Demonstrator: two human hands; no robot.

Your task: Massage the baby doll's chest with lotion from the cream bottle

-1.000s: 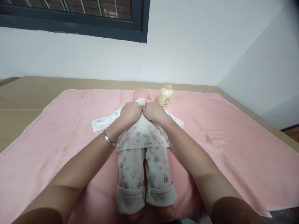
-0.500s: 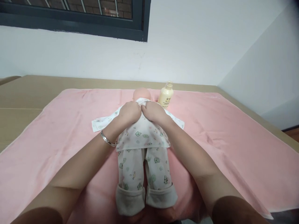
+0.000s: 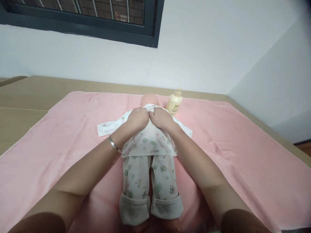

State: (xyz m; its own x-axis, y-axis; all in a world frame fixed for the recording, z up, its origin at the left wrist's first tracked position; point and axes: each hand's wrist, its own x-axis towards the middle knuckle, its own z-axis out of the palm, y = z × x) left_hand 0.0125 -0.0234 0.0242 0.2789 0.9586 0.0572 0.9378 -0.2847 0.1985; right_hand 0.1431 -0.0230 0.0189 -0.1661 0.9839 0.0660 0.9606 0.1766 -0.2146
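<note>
A tan tabletop (image 3: 29, 94) carries a wide pink towel (image 3: 238, 142). On the middle of the towel lies a baby doll (image 3: 148, 152), head away from the person, dressed in a white shirt and trousers printed with small green animals, the trouser cuffs turned up. The left hand (image 3: 136, 119) and right hand (image 3: 162, 118) meet at the doll's collar, each grip pinched closed on the shirt cloth. A cream pump bottle (image 3: 174, 103) stands just beside the doll's head.

The bottle (image 3: 174, 103) label print is too small to read.
</note>
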